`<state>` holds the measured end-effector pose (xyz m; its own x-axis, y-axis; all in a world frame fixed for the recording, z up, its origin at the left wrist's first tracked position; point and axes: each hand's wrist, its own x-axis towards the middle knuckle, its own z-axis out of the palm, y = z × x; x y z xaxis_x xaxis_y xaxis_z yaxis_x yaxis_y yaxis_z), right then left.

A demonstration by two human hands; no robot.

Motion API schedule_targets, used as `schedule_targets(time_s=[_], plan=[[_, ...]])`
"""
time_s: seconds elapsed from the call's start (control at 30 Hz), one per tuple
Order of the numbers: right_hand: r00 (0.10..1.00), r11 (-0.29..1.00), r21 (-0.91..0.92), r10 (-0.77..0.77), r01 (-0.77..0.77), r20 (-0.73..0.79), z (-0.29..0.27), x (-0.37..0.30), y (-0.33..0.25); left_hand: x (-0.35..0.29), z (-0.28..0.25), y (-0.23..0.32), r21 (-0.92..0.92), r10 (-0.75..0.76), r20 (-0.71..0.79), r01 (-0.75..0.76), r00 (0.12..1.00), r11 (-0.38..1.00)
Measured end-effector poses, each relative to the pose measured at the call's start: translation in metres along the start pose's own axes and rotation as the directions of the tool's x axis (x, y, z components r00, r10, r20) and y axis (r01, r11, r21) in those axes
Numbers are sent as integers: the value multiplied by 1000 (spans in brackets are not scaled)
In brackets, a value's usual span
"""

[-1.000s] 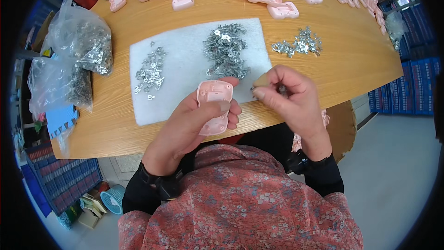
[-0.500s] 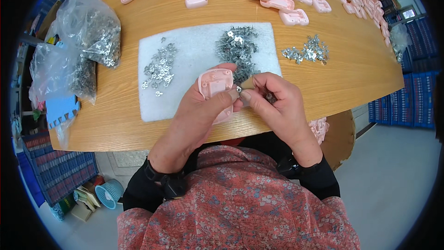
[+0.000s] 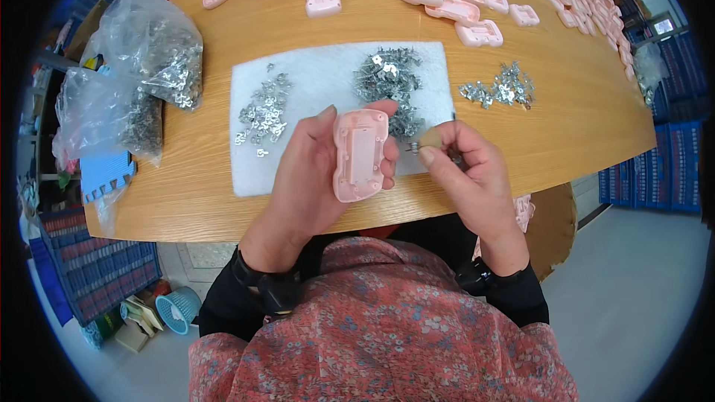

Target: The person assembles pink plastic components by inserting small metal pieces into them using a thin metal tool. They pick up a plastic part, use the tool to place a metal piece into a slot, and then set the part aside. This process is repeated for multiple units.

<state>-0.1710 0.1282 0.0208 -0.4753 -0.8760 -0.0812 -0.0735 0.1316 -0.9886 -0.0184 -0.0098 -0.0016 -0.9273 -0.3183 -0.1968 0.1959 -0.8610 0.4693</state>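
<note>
My left hand point(image 3: 295, 173) is wrapped round a pale pink plastic shell point(image 3: 362, 158), with its hollow inside facing up. A recessed rectangle and small posts show inside it. Just to the right, my right hand point(image 3: 471, 176) pinches a small metal spring contact point(image 3: 413, 148) between thumb and forefinger, apart from the shell. A thin dark tip sticks out above the right fingers; what it belongs to is hidden in the hand. Beyond the hands, a dense pile of metal spring contacts point(image 3: 389, 82) lies on a white foam sheet point(image 3: 316, 67).
Flat metal pieces point(image 3: 262, 115) are scattered on the sheet's left part; another small heap point(image 3: 506, 88) lies on the wooden table point(image 3: 581, 104). Many pink shells point(image 3: 447, 7) cover the far side. Clear bags of metal parts point(image 3: 167, 52) stand at the left. A cardboard box point(image 3: 555, 234) is below the table's edge.
My right hand has drawn away from the shell to the right with the spring contact. My left thumb has lifted off the shell, which is now turned more fully face up.
</note>
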Motion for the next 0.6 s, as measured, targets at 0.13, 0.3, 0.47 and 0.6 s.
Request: schedule_targets(time_s=[0.13,0.3,0.47,0.6], plan=[[997,978,208,-4,-12,77,-8,-2,-1,7,-10,8,-106,-48,135,62,990,992],[955,920,385,-45,-75,294,-7,-6,-2,8,8,-3,273,15,-96,12,995,962],[971,920,387,-33,-62,235,-9,-3,14,11,7,-5,304,-41,-43,52,998,951],[978,912,405,-17,-70,206,-8,1,18,17,13,-7,131,-36,-43,41,998,990]])
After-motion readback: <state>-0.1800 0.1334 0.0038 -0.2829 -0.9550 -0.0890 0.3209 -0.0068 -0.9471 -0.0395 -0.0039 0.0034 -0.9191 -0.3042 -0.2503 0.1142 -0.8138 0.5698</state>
